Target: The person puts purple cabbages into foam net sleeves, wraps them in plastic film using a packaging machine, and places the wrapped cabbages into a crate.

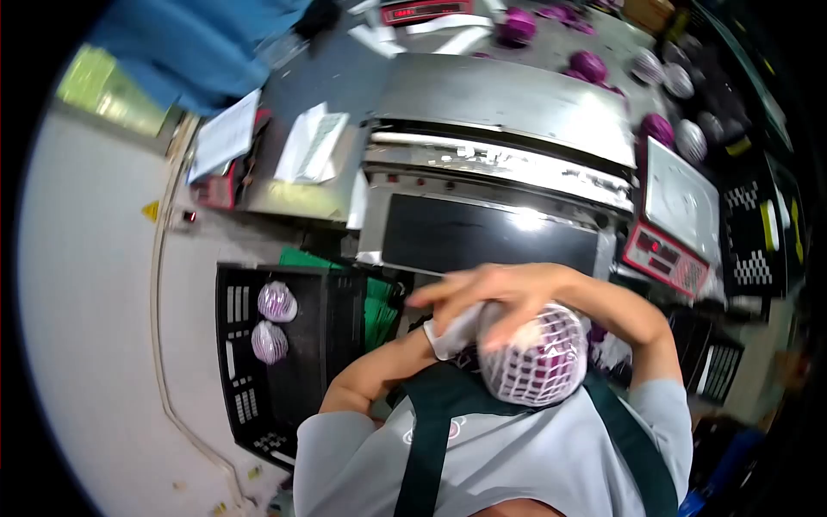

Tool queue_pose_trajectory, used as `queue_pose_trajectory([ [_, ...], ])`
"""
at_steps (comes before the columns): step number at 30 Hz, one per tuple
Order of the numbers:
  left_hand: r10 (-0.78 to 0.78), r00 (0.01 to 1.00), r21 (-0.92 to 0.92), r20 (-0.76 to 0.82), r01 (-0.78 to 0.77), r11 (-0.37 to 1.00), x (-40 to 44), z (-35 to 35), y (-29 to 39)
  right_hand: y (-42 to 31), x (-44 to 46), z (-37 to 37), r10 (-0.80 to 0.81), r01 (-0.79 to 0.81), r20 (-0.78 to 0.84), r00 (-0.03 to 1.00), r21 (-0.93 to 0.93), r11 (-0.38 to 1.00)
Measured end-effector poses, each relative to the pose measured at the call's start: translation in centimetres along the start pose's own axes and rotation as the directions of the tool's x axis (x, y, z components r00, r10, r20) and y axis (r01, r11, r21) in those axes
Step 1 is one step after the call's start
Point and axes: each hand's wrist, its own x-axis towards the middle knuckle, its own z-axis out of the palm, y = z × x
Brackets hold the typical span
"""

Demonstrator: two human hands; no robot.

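A purple cabbage (543, 362) in a white foam net is close against my chest, with whitish wrap showing at its top. My right hand (504, 293) reaches across above it, blurred by motion, with fingers spread toward the left. Whether those fingers touch the net, I cannot tell. My left forearm (383, 375) comes in from the left to the cabbage's side. White material (454, 334) covers its wrist end, perhaps a glove or netting. The left fingers are hidden behind that material, the cabbage and my right hand.
A wrapping machine with a dark plate (491, 233) stands ahead. At left, a black crate (297, 388) holds two wrapped cabbages (276, 320). A red scale (668, 254) is on the right. Several cabbages (588, 66) lie on the far table, near another person's blue clothing (194, 43).
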Motion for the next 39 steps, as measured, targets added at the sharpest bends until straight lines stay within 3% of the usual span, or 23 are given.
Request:
queue_pose_trajectory([
  [3,-0.018,0.990,0.022,-0.142,0.022,1.000,-1.0,-2.0,-0.3,3.9,-5.9,-0.6,-0.068,-0.009,0.084,0.994,0.690,0.723],
  [4,0.006,0.992,0.018,-0.127,-0.003,1.000,-1.9,-3.2,-0.5,4.2,-8.7,-0.2,0.090,-0.020,-0.067,0.994,0.689,0.725],
  [7,0.120,0.984,0.201,-0.128,-0.092,0.975,-5.3,-4.0,0.1,6.3,-10.4,5.6,0.294,0.570,-0.703,0.648,0.703,0.426],
  [9,0.127,0.977,0.277,-0.170,-0.076,0.958,-6.9,-3.1,0.4,6.3,-9.6,5.7,0.663,0.473,-0.600,0.448,0.788,0.394],
  [10,0.184,0.977,0.091,-0.106,-0.174,0.980,-6.6,-3.3,-0.8,7.8,-9.3,5.1,0.748,0.383,-0.561,0.355,0.817,0.431],
  [11,0.227,0.974,-0.255,-0.021,-0.225,0.940,-6.4,-4.0,-1.0,7.4,-6.6,4.7,0.749,0.330,-0.536,0.390,0.840,0.430],
  [12,0.268,0.961,-0.575,0.065,-0.183,0.797,-6.2,-4.9,-1.3,7.8,-4.0,4.4,0.717,0.293,-0.599,0.357,0.801,0.523],
  [13,0.366,0.930,-0.608,0.038,-0.269,0.747,-7.5,-6.2,-0.1,8.2,-1.7,4.0,0.672,0.255,-0.663,0.330,0.748,0.613],
  [16,0.623,0.751,-0.595,-0.219,-0.609,0.525,-10.6,-9.2,0.8,8.0,5.5,3.7,0.443,-0.309,-0.779,0.445,0.330,0.892],
  [17,0.681,0.661,-0.475,-0.316,-0.731,0.489,-12.0,-10.3,0.7,7.1,7.4,3.6,0.261,-0.383,-0.768,0.585,0.022,0.923],
  [19,0.747,0.467,-0.197,-0.472,-0.882,0.427,-15.2,-15.3,-1.1,4.8,10.3,3.7,0.226,-0.421,-0.760,0.610,-0.069,0.904],
  [20,0.763,0.385,0.114,-0.518,-0.853,0.509,-18.3,-17.1,-1.1,4.9,10.3,3.2,0.245,-0.400,-0.744,0.621,-0.032,0.916],
  [22,0.743,0.209,0.128,-0.636,-0.921,0.369,-25.1,-18.0,-0.9,5.2,9.5,2.8,0.306,-0.385,-0.741,0.598,0.069,0.920],
  [23,0.659,0.163,-0.134,-0.735,-0.987,0.094,-28.1,-17.4,-0.7,5.4,8.8,2.7,0.335,-0.368,-0.743,0.579,0.128,0.921],
  [26,0.455,-0.199,0.195,-0.868,-0.979,-0.057,-34.4,-24.6,-6.0,6.9,6.1,2.7,0.436,-0.445,-0.778,0.452,0.227,0.866],
  [29,0.293,-0.383,0.328,-0.876,-0.919,-0.220,-38.2,-30.4,-11.4,7.7,4.0,3.1,0.518,-0.524,-0.771,0.371,0.287,0.802],
  [31,0.177,-0.453,0.418,-0.874,-0.885,-0.204,-39.1,-32.4,-12.7,7.6,3.0,4.0,0.503,-0.541,-0.793,0.343,0.271,0.796],
  [33,0.155,-0.405,0.358,-0.901,-0.897,-0.260,-38.8,-34.8,-12.7,7.1,3.1,4.4,0.514,-0.566,-0.800,0.310,0.279,0.776],
  [34,0.380,-0.559,0.665,-0.737,-0.702,0.254,-37.6,-33.7,-10.9,7.3,2.9,4.6,0.471,-0.580,-0.819,0.326,0.220,0.784],
  [35,-0.064,-0.553,0.473,-0.831,-0.761,0.445,-33.9,-25.9,-4.8,7.5,2.5,4.7,0.430,-0.598,-0.836,0.341,0.160,0.786],
  [36,0.026,-0.555,0.511,-0.831,-0.745,0.428,-33.1,-24.9,-3.1,7.0,2.6,4.9,0.391,-0.629,-0.857,0.336,0.105,0.771],
  [38,0.257,-0.504,0.563,-0.825,-0.686,0.461,-37.4,-35.6,-9.7,5.9,2.2,4.6,0.335,-0.676,-0.876,0.347,0.014,0.737],
  [39,0.318,-0.632,0.696,-0.706,-0.538,0.476,-37.0,-35.5,-9.8,5.7,1.7,4.3,0.316,-0.685,-0.877,0.361,-0.019,0.728],
])
